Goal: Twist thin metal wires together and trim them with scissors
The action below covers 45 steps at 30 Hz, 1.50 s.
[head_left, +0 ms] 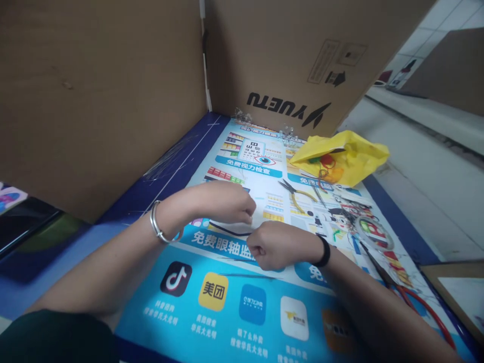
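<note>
My left hand (223,201), with a silver bangle at the wrist, is closed in a fist above the printed sheet (260,199). Just right of it and nearer to me, my right hand (282,244) also makes a fist; a black band circles that wrist. Nothing sticks out of either fist, and the two are close but apart. Thin dark wires (251,275) lie on the sheet below my right hand. Beyond the hands rest pliers (297,195) with yellow handles, jaws apart, and a slim metal tool (318,196).
A yellow bag (359,159) with red and orange things lies at the back right. Red-handled scissors (393,285) and a clear round spool (374,233) are on the right. Cardboard panels (113,91) wall the left and back. Clear small pieces (288,135) sit by the back panel.
</note>
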Motion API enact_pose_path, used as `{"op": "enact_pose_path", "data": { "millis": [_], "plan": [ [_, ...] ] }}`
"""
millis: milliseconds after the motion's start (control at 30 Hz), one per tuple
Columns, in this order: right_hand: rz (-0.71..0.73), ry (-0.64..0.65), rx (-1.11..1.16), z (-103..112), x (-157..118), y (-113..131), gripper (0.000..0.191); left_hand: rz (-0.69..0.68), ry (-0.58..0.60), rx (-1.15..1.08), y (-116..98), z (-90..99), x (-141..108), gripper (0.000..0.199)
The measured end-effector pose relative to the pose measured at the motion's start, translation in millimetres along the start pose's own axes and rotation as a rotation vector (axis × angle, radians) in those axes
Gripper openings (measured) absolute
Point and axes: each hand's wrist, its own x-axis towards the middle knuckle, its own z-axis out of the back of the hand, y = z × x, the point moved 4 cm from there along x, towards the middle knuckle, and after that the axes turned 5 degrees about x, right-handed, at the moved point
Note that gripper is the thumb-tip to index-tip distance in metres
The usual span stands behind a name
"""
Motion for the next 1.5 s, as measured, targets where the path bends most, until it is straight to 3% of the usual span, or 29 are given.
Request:
{"op": "enact_pose_path", "data": {
  "millis": [100,233,467,633,833,1000,1200,1500],
  "plan": [
    [0.009,0.002,0.055,4.2,-1.1,-6.7,0.008,-0.108,0.104,-0.082,-11.2,-11.3,5.1,0.015],
    [-0.004,0.023,0.2,8.7,-3.6,-17.9,0.008,-0.083,0.122,-0.071,-13.8,-20.6,11.3,0.01],
    [-0.113,-0.021,0.372,15.9,-7.5,-42.8,0.01,-0.124,0.008,-0.039,-13.5,-30.1,20.9,0.015],
    [-0.164,-0.178,0.387,26.1,-11.5,-54.5,0.015,0.058,-0.109,0.238,-6.5,-30.2,29.2,0.021],
    [-0.234,-0.335,0.257,35.9,-17.0,-65.6,0.017,0.142,-0.21,0.355,10.2,-28.5,31.4,0.017],
    [-0.227,-0.348,0.097,34.0,-15.3,-66.6,0.021,0.166,-0.242,0.365,19.1,-31.1,34.7,0.016],
    [-0.418,-0.392,-0.319,34.2,-14.9,-60.9,0.025,0.197,-0.31,0.404,19.2,-32.2,36.8,0.014],
    [-0.489,-0.436,-0.443,34.5,-11.9,-48.3,0.017,0.134,-0.402,0.41,11.2,-33.5,40.4,0.012]
  ]
}}
